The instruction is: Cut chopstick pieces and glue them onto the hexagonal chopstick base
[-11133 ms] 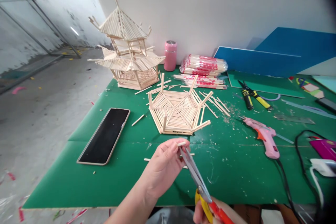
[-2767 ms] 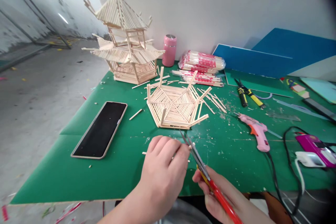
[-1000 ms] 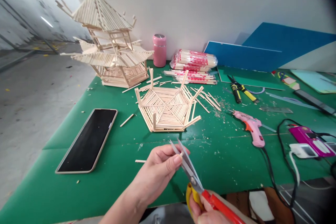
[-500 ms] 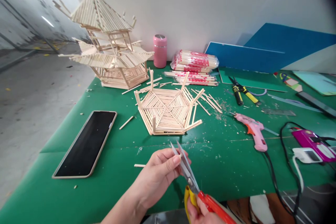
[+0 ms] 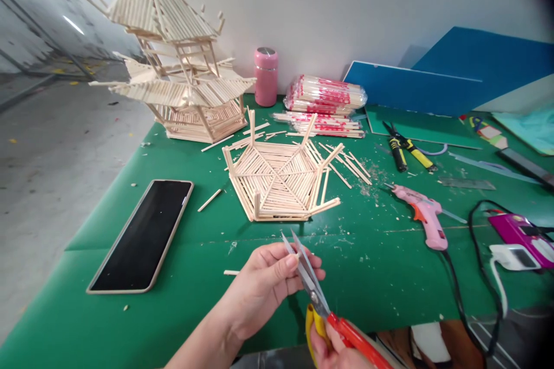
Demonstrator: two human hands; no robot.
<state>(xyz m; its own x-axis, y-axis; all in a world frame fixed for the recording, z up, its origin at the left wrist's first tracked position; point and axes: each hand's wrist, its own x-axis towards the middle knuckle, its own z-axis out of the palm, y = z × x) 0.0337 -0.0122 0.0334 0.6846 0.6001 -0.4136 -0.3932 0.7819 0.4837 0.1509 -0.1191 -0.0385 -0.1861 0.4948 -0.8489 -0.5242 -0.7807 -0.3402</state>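
My right hand (image 5: 335, 349), at the bottom edge, grips scissors (image 5: 314, 294) with red and yellow handles. Their blades are parted and point away from me, lying across the fingers of my left hand (image 5: 270, 277). That hand pinches thumb against finger at the blades; a tiny pale tip shows there, but what it belongs to is mostly hidden. Beyond both hands sits a six-sided base of wooden sticks (image 5: 277, 176), with short posts standing or leaning outward at its corners. A loose stick (image 5: 231, 273) lies partly behind my left wrist.
A stick pagoda (image 5: 182, 86) stands at the back left, beside a pink flask (image 5: 265, 78) and bagged sticks (image 5: 324, 95). A phone (image 5: 142, 236) lies left. To the right are a pink glue gun (image 5: 422, 213) with its cable, yellow-black pliers (image 5: 407, 150) and a purple device (image 5: 521, 236).
The fingers of my left hand have spread out a little behind the blades. The scissors stay parted in nearly the same place. The view has shifted slightly.
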